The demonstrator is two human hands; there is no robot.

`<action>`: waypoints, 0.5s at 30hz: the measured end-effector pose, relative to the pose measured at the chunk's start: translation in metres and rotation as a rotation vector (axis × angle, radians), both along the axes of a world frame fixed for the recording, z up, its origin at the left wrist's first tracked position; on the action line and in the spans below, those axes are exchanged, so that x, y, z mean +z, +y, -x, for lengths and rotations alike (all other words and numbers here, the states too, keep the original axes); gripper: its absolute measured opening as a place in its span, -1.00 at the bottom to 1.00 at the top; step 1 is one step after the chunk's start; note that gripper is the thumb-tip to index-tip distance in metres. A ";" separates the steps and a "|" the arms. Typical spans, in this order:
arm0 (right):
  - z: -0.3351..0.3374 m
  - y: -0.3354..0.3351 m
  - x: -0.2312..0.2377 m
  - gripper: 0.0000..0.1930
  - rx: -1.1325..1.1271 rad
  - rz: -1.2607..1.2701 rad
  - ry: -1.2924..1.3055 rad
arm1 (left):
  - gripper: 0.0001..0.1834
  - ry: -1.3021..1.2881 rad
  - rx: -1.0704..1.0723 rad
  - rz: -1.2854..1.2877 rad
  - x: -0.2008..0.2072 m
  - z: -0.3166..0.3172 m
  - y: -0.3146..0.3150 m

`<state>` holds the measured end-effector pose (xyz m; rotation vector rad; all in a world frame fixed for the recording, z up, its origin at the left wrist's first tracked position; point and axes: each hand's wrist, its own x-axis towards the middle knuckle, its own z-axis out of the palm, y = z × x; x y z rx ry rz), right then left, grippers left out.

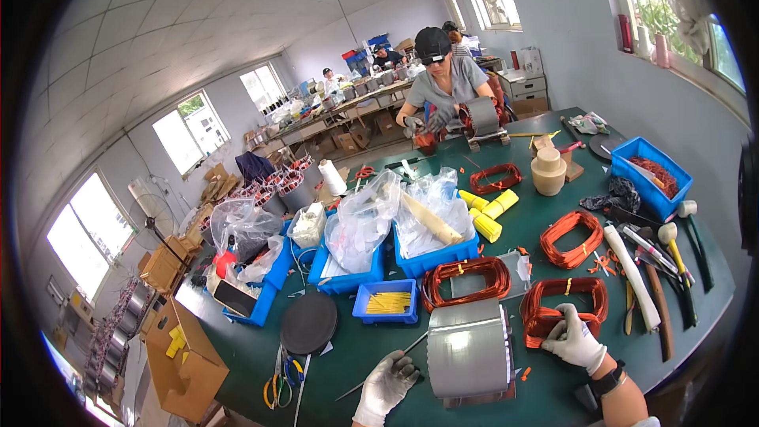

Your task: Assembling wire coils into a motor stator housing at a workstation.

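The white-gloved left hand (389, 382) has fingers clamped on 1 thin dark rod (415, 342); the white-gloved right hand's (575, 338) fingers grip a copper-red wire coil (544, 319), right of the grey metal cylinder (468, 350). Coil handling seems underway; lifting calls for keeping strands bundled.

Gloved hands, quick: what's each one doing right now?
Left hand: closed, holding a thin dark rod.
Right hand: closed on the copper wire coil.

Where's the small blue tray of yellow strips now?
Head view, lower middle: the tray sits between the black disc and grey cylinder, beyond the left hand.
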<state>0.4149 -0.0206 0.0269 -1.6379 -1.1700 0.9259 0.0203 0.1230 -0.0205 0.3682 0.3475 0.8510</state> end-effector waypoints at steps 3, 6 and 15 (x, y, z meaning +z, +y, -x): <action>0.000 0.001 -0.007 -0.27 0.006 0.000 -0.008 | -0.63 0.036 0.027 0.013 -0.002 -0.001 0.000; 0.001 0.001 -0.005 -0.27 0.004 0.006 -0.014 | -0.63 0.034 0.035 0.021 -0.003 0.001 0.001; 0.000 0.000 -0.004 -0.28 0.015 0.000 -0.012 | -0.64 0.035 0.041 0.034 0.000 -0.001 -0.001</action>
